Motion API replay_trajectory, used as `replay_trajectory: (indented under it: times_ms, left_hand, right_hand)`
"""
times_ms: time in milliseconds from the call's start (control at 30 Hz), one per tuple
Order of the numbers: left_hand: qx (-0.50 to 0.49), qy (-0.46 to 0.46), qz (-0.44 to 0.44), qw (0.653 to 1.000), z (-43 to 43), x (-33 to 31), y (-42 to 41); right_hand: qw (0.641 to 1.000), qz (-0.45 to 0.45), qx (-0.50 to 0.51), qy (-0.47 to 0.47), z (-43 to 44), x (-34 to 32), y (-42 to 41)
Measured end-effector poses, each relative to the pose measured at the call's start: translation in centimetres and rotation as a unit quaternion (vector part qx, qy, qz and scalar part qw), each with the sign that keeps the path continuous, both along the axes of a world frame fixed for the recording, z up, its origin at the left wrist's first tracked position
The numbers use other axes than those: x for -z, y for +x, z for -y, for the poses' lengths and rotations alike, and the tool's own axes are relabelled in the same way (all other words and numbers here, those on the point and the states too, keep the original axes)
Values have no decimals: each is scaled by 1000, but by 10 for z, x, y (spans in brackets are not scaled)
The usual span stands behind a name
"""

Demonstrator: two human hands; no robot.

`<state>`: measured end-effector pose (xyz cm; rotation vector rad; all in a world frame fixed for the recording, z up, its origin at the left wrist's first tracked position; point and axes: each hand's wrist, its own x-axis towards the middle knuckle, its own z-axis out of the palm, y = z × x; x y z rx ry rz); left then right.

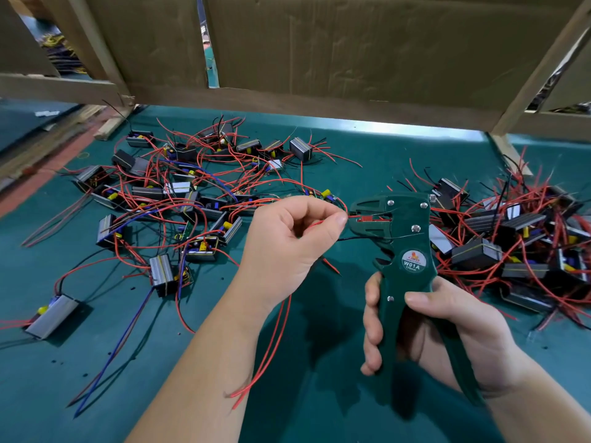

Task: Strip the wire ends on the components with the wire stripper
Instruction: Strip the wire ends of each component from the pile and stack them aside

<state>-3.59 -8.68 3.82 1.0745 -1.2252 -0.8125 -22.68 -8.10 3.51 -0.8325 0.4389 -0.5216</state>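
My right hand [447,318] grips the handles of a dark green wire stripper [403,238], held upright with its jaws pointing left. My left hand [287,241] pinches a thin red wire [315,223] between thumb and forefinger, right at the jaws. The wire's end lies inside the jaws, beside the red blade block. More red wire hangs down below my left wrist. A black wire [355,238] runs under the jaws.
Many small boxed components with red, black and blue leads lie scattered at the left [179,199] on the green mat [96,394]. A denser heap [511,241] sits at the right. Cardboard panels and wooden framing [319,49] wall off the back.
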Motion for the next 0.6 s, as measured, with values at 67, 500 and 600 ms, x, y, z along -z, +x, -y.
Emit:
replay_trajectory:
  times_ms: [67, 500, 600]
  left_hand:
    - [-1, 1, -1, 1000, 0, 0, 0]
    - [4, 14, 26, 1000, 0, -1, 4]
    - [3, 5, 53, 999, -1, -1, 5]
  right_hand:
    - [1000, 1, -1, -1, 0, 0, 0]
    - [1000, -23, 8, -5, 0, 2, -1]
    - [999, -30, 12, 0, 0, 2, -1]
